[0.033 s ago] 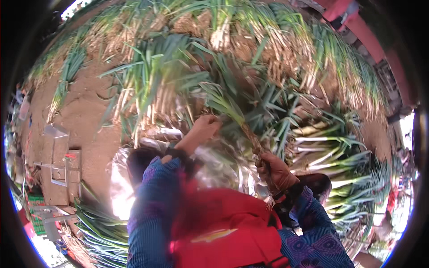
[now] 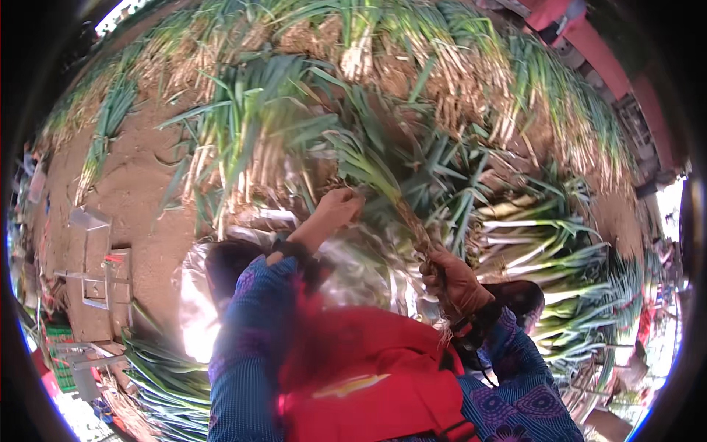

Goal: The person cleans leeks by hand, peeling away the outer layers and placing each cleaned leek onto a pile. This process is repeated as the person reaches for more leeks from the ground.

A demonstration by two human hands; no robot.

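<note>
A long green onion point(image 2: 414, 225) with brown, dirty outer skin slants up and leftward from my right hand point(image 2: 458, 286). My right fingers are closed round its lower stalk, and its stringy roots hang below near the wrist. The leafy top point(image 2: 362, 163) points away from me. To the left of the stalk, my left hand point(image 2: 333, 214) is held up with its fingers curled together, apart from the stalk. What is in those fingers, if anything, cannot be made out. Cleaner onions with white stems point(image 2: 526, 234) lie in a pile to my right.
Unpeeled green onions point(image 2: 254, 151) stand bunched ahead, and more rows point(image 2: 471, 81) line the far side. A metal frame stool point(image 2: 96, 280) stands on the dirt floor at left, near a green crate point(image 2: 60, 357). Green leaves point(image 2: 166, 383) are heaped at lower left. Shiny plastic sheeting point(image 2: 197, 306) lies beside me.
</note>
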